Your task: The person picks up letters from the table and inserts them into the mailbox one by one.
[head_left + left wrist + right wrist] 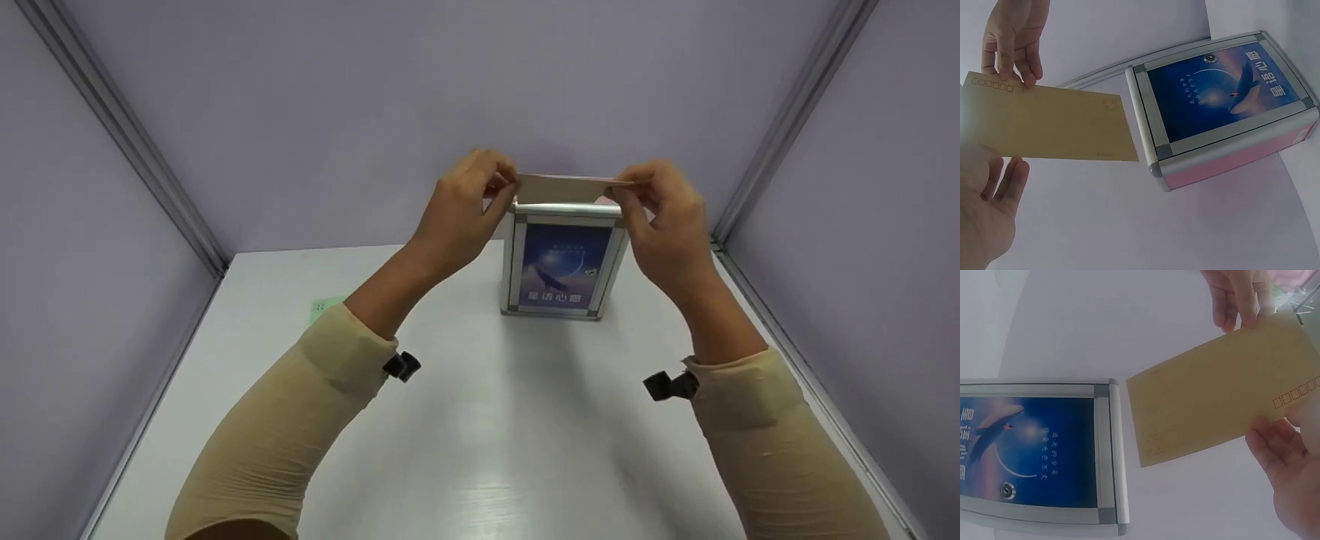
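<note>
A brown paper envelope (562,189) with a row of small red squares is held above the top of an upright mailbox (516,262). My left hand (469,206) pinches one edge of it between thumb and fingers. On the opposite edge, my right hand (670,221) pinches it the same way. The mailbox has a silver metal frame, pink sides, a blue front panel with a whale picture, and a round lock (1007,490). In the left wrist view a gap shows between the envelope (1055,124) and the box's top end. The slot itself is hidden.
The mailbox stands on a white table (450,435) near the back wall (360,127). A light green object (322,306) lies at the left, partly covered by my left sleeve. Metal rails and side walls border the table.
</note>
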The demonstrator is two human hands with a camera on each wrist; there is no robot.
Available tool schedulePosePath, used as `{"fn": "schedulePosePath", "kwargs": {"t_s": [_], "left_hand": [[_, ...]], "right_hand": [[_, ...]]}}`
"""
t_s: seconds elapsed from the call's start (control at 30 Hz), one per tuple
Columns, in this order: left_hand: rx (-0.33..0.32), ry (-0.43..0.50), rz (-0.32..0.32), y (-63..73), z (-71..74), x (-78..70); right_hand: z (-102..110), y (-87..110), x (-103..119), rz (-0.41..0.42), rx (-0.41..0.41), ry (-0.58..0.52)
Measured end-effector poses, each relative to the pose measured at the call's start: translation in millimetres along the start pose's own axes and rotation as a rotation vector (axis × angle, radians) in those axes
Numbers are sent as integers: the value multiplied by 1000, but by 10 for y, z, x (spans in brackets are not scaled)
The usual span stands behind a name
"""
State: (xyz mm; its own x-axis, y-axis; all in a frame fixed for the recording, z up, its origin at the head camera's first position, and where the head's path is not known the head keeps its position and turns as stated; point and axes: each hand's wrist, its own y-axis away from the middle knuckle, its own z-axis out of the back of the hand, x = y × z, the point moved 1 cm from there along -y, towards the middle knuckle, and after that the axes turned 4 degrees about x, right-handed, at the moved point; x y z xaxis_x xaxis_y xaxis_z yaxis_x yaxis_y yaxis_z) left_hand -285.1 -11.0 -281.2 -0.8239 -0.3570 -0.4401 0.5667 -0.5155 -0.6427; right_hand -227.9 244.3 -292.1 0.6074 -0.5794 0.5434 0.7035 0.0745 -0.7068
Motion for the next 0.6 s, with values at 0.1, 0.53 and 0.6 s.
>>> {"fn": "schedulePosePath", "kwargs": {"t_s": [0.1, 0.53, 0.6], "left_hand": [[-8, 5, 22, -65, -45, 54], [-5, 31, 99, -102, -221, 253], [-5, 35, 103, -117, -241, 267]], "right_hand": [[-22, -38, -85, 33, -14, 53], [-72, -91, -315, 86, 18, 129], [-74, -92, -336, 81, 17, 126]]}}
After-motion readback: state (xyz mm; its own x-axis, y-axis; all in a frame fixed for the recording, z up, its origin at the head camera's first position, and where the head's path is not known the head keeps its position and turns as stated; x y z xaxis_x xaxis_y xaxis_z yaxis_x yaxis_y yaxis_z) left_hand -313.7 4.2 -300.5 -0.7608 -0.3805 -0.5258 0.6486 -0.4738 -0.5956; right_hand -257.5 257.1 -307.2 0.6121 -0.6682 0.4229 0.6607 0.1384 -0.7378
